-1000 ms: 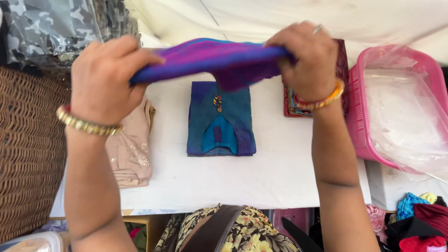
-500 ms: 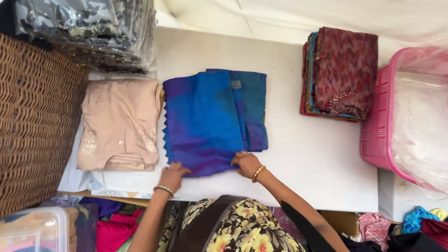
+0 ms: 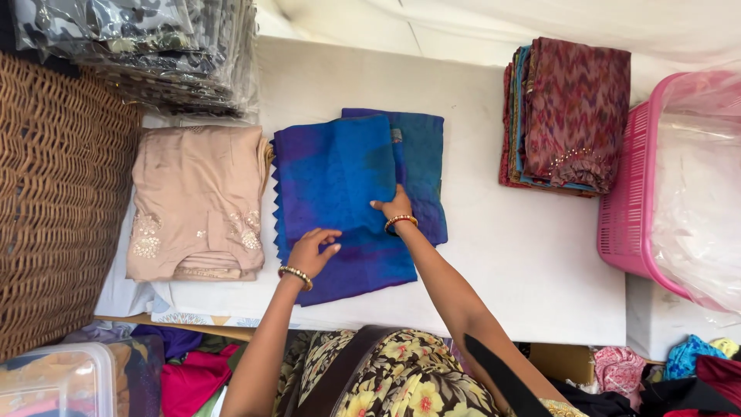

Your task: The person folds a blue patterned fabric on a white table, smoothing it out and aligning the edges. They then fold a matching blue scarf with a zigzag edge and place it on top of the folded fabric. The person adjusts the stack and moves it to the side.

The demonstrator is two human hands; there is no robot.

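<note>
Two hands on one folded blue-purple cloth (image 3: 340,201), mid-table on the white tabletop (image 3: 525,262). Left hand (image 3: 311,249): fingers spread, flat on the cloth's near part, gripping nothing. Right hand (image 3: 395,207): open, palm pressing the cloth's right edge. Beige garment (image 3: 197,201) just left; stack of patterned fabrics (image 3: 567,116) well right; pink basket (image 3: 633,193) beyond.

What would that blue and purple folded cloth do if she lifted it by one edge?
Probably it would flop and unfold: the blue and purple cloth lies in thin, soft layers that dent under her right hand and left hand. It looks light for its size. Its faint sheen hints it could slide off the teal garment beneath.
</note>
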